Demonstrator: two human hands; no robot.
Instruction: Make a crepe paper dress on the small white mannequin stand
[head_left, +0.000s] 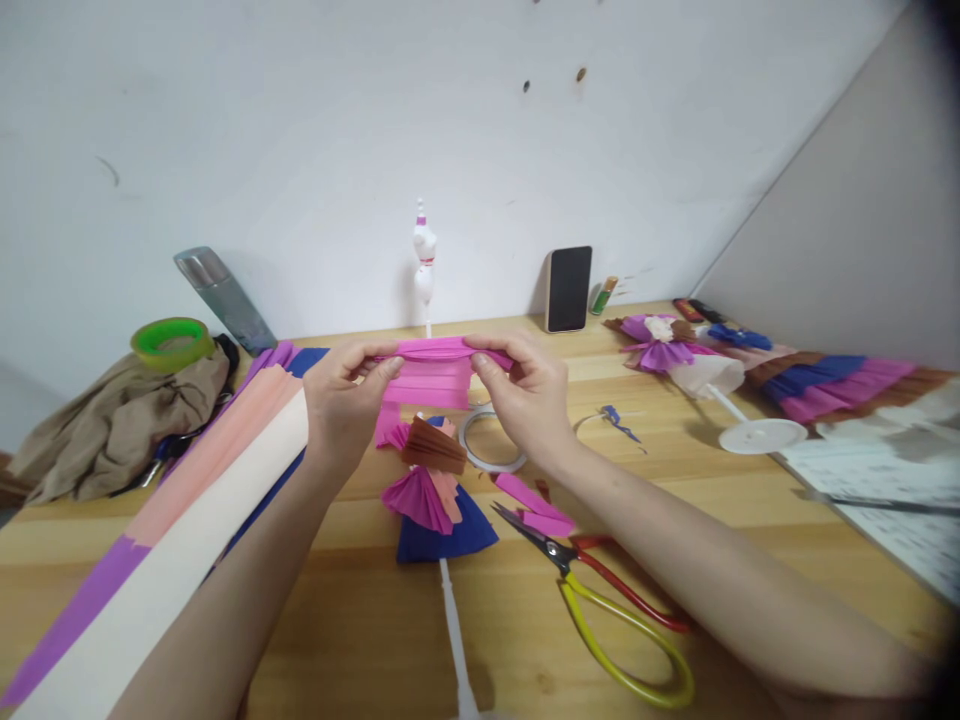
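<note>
My left hand [343,395] and right hand [525,388] pinch the pink pleated paper [431,378] (fingers closed on each end) so pleats hold

**Fig. 1. Clearances and obstructions**

Directly below the left hand [345,395] and right hand [525,395] (both pinching one pink pleated strip [435,372]) lie the paper doll [435,490] and tape ring [491,440]; scissors [600,590] and pink scraps [536,505] obstruct the right-front approach; long paper rolls [187,500] bar the left; bare tabletop [352,620] lies open between rolls and doll stem; the board between tape ring and white disc base [761,435] is largely open.
</note>
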